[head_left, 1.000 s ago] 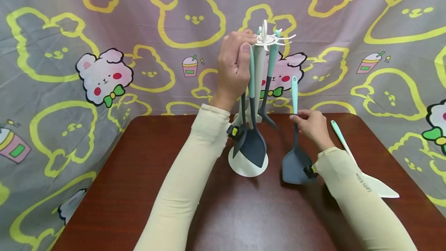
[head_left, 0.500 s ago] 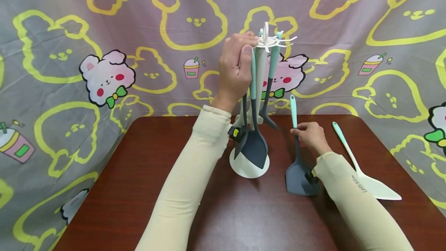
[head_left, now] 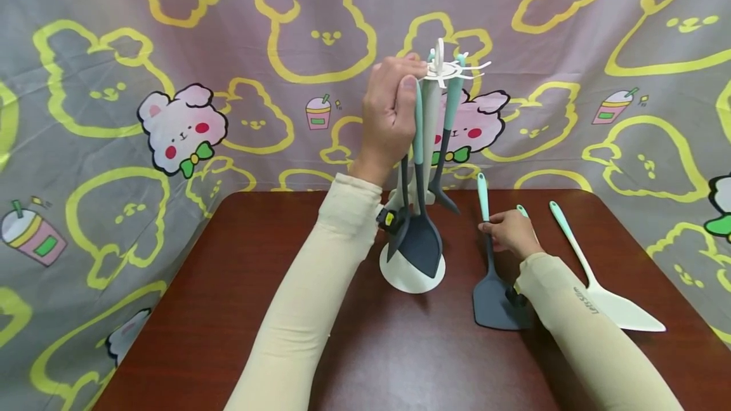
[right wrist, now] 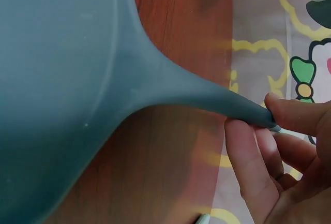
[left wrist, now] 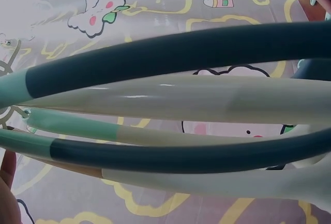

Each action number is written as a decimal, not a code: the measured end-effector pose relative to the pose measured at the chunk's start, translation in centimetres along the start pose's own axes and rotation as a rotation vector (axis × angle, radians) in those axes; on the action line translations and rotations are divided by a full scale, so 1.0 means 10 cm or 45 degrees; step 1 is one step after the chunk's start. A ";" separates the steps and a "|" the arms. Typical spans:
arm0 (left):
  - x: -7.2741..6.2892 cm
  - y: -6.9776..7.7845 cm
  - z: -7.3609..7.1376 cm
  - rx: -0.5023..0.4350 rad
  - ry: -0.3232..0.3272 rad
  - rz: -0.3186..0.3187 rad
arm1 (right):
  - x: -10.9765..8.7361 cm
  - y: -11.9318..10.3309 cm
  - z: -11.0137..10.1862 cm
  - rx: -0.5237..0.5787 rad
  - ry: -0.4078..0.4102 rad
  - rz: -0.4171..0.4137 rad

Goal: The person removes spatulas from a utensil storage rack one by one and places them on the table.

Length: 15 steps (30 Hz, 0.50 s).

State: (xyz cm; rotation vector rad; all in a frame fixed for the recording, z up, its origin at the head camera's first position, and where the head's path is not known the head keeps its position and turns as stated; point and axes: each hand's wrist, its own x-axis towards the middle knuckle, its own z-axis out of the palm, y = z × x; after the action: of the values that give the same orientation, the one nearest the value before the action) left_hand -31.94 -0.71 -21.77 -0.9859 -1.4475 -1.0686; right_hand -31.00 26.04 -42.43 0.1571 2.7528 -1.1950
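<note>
My left hand grips the top of a white utensil stand, its thumb beside a mint handle. From the stand hang several utensils, among them a dark grey pointed turner and a dark utensil with a bent head. The left wrist view shows the pale pole between dark shafts, with part of the left hand at the edge. My right hand pinches the shaft of a grey spatula with a mint handle. Low over the table, its blade points toward me; whether it touches is unclear.
A white spatula with a mint handle lies on the brown table at the right. Behind my right hand pokes out another mint handle end. A patterned curtain hangs behind the table.
My right hand has lowered the grey spatula toward the table and a little toward me. Another mint handle end has come into sight behind it. The left hand keeps its grip on the stand.
</note>
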 end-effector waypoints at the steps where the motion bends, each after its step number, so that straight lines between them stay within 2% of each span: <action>1: 0.00 0.00 0.00 -0.001 0.001 0.001 | 0.00 0.01 0.00 -0.009 -0.004 0.000; 10: 0.00 0.01 0.00 0.012 -0.037 -0.034 | 0.02 0.04 0.02 -0.142 -0.106 0.102; 15: 0.00 0.01 -0.01 0.008 -0.040 -0.038 | 0.03 0.10 0.04 -0.188 -0.140 0.091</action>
State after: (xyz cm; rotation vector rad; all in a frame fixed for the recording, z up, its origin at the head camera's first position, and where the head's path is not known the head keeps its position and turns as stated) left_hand -31.82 -0.76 -21.79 -0.9833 -1.4945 -1.0738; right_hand -31.14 26.41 -43.50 0.1675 2.7017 -0.9490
